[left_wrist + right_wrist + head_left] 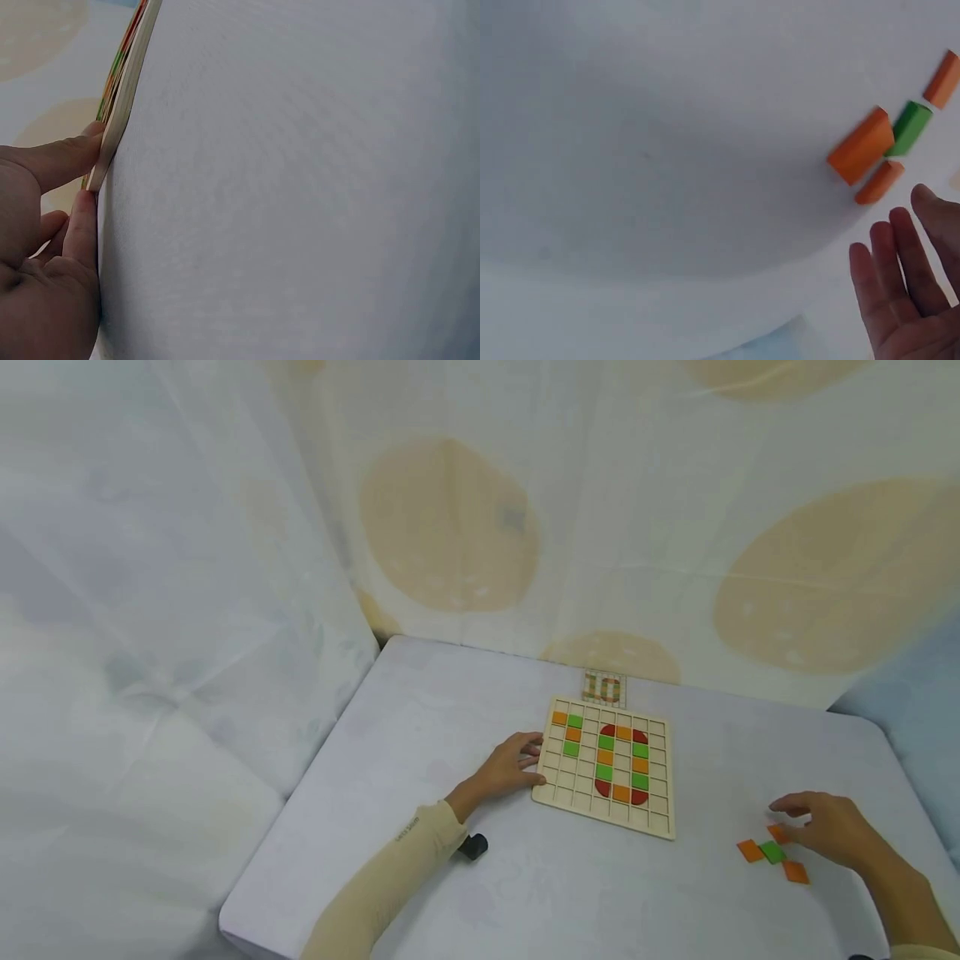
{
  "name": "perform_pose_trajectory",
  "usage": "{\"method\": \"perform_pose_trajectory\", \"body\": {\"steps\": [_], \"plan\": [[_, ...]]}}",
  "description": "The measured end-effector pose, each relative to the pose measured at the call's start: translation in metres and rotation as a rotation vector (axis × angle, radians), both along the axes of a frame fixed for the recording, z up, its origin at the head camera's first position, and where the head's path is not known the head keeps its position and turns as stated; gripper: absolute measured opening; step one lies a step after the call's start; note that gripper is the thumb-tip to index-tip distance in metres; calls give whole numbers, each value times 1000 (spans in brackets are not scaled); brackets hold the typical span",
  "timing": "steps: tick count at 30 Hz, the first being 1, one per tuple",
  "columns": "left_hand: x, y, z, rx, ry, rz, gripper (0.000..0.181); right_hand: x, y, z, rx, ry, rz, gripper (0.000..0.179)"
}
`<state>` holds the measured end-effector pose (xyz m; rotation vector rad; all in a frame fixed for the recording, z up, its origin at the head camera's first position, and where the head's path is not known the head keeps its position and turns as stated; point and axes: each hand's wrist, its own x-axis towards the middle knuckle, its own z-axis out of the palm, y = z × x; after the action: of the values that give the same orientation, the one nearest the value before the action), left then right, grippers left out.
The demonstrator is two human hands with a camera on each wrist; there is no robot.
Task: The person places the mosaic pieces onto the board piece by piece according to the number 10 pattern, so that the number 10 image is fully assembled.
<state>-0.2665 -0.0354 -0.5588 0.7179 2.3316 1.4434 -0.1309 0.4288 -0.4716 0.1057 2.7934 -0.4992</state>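
A square wooden grid board (585,781) lies on the white table, holding red, orange and green tiles that form the figure 10. Along its left edge rests my left hand (506,768), thumb near the lower corner. The left wrist view shows the thumb and fingers of that hand (56,255) touching the board's pale rim (133,75). To the right, my right hand (828,828) hovers by several loose tiles, among them a green tile (772,852) and an orange tile (796,872). In the right wrist view, this hand's extended fingers (904,274) are apart from the tiles.
A small pattern card (603,688) showing a 10 lies just behind the board. Beside the left forearm is a black object (474,846), partly hidden by the sleeve. Patterned cloth (570,527) hangs behind the table's far edge.
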Motion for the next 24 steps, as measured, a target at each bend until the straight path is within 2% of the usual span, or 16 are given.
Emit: {"method": "perform_pose_trajectory", "body": {"steps": [4,8,15,24], "plan": [[0,0,0,-5,0,-6,81,9,-2,-12,-31,48,36,27],[0,0,-1,2,-4,-9,81,12,-1,-19,-42,66,44,26],[1,1,-1,-9,-7,8,81,9,0,-20,-29,32,18,29],[0,1,-2,-11,-6,21,82,7,6,-22,-16,19,58,31]]}}
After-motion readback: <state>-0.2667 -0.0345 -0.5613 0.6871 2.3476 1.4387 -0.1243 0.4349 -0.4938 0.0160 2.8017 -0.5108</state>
